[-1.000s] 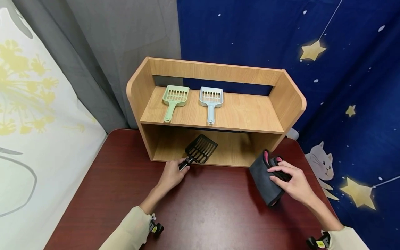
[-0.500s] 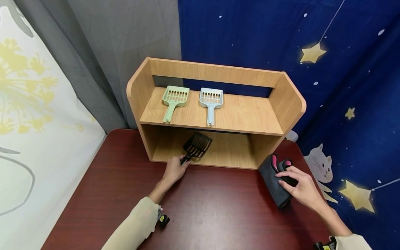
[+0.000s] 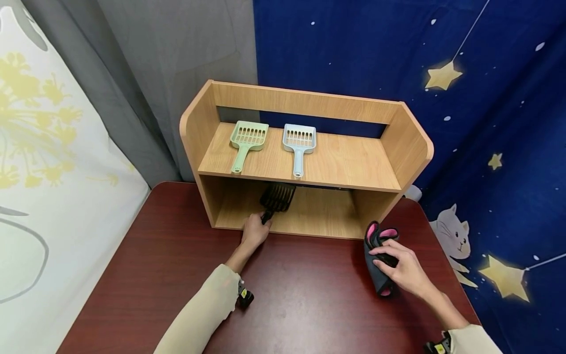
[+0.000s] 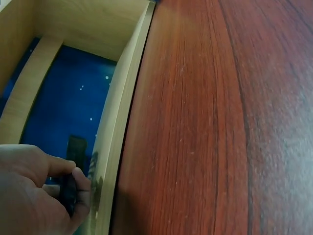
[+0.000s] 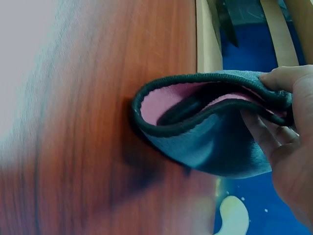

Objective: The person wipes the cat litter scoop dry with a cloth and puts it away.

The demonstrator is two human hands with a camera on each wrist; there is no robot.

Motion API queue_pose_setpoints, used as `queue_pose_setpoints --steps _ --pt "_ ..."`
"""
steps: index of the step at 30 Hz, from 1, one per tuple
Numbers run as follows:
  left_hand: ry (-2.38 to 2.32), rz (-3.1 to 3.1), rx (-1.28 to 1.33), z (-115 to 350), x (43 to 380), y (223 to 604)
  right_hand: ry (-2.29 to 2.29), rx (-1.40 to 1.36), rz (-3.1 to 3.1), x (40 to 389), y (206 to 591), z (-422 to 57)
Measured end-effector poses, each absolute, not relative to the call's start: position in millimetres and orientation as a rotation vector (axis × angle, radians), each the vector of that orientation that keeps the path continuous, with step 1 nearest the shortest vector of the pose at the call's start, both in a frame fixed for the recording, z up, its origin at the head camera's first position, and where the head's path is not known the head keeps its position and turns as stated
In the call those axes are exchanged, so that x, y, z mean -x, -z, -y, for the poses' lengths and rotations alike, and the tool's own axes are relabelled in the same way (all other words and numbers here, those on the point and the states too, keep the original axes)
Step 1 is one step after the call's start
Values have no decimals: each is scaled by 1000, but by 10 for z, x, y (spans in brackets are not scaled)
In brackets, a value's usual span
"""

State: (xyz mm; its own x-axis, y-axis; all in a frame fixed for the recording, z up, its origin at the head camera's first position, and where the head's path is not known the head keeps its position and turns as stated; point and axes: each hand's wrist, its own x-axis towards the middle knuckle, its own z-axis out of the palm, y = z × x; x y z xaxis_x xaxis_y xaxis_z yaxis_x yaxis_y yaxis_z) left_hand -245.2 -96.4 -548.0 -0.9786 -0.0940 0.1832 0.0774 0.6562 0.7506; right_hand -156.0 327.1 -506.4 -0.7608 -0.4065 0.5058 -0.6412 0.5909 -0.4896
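My left hand [image 3: 256, 231] grips the handle of a black slotted litter scoop [image 3: 277, 197], its head inside the lower compartment of the wooden shelf [image 3: 327, 209]. In the left wrist view, thumb and fingers curl around the dark handle [image 4: 68, 193]. At the right, my right hand [image 3: 403, 265] pinches a folded grey cloth [image 3: 376, 268] with pink inside and dark edging, held upright near the shelf's front right corner. The right wrist view shows the cloth [image 5: 210, 142] looped over, thumb on one side and fingers on the other.
On the upper shelf board lie a green litter scoop [image 3: 249, 140] and a light blue litter scoop [image 3: 299, 143], handles toward the front. The shelf stands on a dark red wooden table [image 3: 300, 295]. Grey and blue star-patterned curtains [image 3: 336, 54] hang behind.
My left hand has moved forward, taking the black scoop deeper into the lower compartment. The cloth in my right hand first shifted right, then came back left and turned.
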Motion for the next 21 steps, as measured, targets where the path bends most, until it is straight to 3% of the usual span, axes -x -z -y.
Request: queue_pose_setpoints --steps 21 --pt "1447 2582 -148 741 2520 5594 -1259 -846 2472 1664 5531 -2874"
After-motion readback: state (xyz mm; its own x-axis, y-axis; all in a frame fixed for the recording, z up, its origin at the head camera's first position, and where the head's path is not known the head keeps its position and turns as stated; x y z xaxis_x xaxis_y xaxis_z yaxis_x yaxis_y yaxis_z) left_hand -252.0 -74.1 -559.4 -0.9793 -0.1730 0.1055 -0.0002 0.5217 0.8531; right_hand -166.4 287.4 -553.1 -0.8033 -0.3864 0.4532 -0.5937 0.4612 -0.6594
